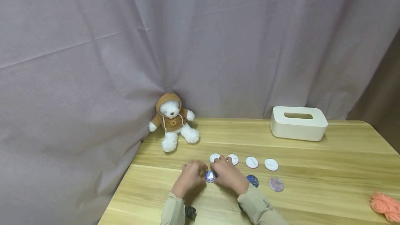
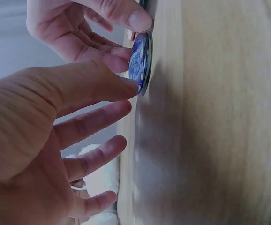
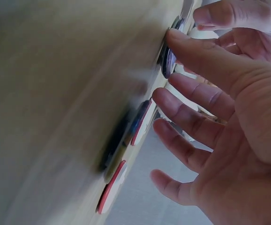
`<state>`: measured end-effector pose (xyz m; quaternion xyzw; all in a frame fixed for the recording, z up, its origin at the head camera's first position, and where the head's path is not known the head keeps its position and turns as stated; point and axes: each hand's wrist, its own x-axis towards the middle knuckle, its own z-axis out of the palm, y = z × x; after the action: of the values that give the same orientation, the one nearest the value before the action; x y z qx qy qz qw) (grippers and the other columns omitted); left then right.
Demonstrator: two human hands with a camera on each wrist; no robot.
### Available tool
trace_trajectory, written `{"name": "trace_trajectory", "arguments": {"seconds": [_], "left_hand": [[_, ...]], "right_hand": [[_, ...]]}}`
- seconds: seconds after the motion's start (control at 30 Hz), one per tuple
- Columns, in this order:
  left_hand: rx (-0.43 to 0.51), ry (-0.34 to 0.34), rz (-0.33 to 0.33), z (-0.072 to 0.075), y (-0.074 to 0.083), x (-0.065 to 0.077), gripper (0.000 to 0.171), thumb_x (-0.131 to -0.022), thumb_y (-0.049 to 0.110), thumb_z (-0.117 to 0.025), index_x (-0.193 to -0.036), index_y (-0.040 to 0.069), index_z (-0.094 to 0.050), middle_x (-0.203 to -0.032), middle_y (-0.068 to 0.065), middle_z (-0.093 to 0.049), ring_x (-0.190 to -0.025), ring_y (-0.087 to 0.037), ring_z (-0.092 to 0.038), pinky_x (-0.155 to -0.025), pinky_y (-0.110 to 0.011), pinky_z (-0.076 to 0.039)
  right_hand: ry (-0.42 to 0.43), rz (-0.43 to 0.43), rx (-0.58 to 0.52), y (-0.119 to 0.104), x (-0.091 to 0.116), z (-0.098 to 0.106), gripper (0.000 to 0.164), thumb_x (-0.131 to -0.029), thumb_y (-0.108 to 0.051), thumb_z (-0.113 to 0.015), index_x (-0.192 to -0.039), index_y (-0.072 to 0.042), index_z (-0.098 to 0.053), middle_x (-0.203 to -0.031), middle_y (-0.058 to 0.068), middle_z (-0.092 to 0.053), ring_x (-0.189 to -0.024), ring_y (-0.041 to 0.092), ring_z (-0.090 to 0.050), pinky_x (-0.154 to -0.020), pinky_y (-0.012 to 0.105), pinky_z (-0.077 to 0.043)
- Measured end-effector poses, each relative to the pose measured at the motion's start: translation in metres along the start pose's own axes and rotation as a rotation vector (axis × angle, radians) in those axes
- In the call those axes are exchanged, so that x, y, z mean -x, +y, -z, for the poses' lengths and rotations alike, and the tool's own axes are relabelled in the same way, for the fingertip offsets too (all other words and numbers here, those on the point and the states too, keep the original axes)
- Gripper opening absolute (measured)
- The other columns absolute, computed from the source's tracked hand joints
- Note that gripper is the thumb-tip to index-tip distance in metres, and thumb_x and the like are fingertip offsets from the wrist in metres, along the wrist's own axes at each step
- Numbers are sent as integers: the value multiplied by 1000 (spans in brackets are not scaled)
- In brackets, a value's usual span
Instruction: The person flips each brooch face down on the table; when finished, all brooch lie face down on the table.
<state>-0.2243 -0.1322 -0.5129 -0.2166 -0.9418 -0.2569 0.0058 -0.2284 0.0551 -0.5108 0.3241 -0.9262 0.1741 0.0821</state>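
A round button badge (image 1: 210,176) with a shiny blue swirled face lies between both hands, low over the table. My left hand (image 1: 191,176) holds its left edge; in the left wrist view the thumb (image 2: 126,87) meets the rim and the other fingers are spread. From the opposite side my right hand (image 1: 229,173) pinches the badge with thumb and index finger, the remaining fingers held apart in the right wrist view. Just behind, several white-backed badges (image 1: 251,162) form a row. To the right lie a dark blue badge (image 1: 252,181), partly behind the right wrist, and a pale purple one (image 1: 276,184).
A white teddy bear (image 1: 171,122) in a brown hoodie sits at the back left of the wooden table (image 1: 312,200). A cream tissue box (image 1: 298,124) stands at the back right. Orange yarn (image 1: 385,206) lies at the right edge. A grey curtain (image 1: 218,44) hangs behind.
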Motion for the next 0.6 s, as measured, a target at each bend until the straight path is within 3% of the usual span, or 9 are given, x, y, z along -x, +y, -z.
{"name": "trace_trajectory", "arguments": {"seconds": [0.23, 0.6], "left_hand": [[11, -24, -5, 0, -1, -1, 33, -66, 1, -82, -97, 11, -77, -102, 0, -72, -100, -25, -58, -90, -56, -35], [-15, 15, -48, -1, -1, -1, 31, -63, -2, -83, -89, 13, -78, -94, 2, -74, -92, -23, -61, -80, -47, -35]], "right_hand": [[12, 22, -16, -1, -1, 1, 26, -62, -6, -87, -76, -12, -65, -73, -6, -57, -75, 18, -49, -73, 43, -36], [18, 50, -34, -3, -2, 1, 23, -61, 1, -79, -71, -13, -64, -65, -9, -51, -65, 13, -43, -65, 35, -33]]}}
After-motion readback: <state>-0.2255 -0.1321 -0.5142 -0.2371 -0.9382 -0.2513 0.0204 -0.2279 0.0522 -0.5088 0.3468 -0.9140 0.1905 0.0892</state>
